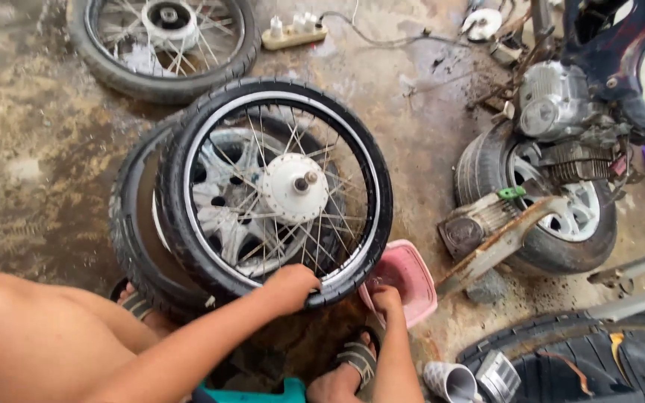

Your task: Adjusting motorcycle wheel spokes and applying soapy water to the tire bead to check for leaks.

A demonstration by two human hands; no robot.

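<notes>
Down by my sandalled feet, my right hand [387,300] dips into the pink tub [412,277], fingers curled inside it; whether they hold anything I cannot tell. Just left of it, my left hand [290,288] clasps the near edge of the spoked wheel [278,190], gripping its black tyre. That wheel leans upright against a second tyre with a cast rim [137,224]. Farther off lie another spoked wheel [162,41] and a power strip [293,33] on the stained concrete floor
</notes>
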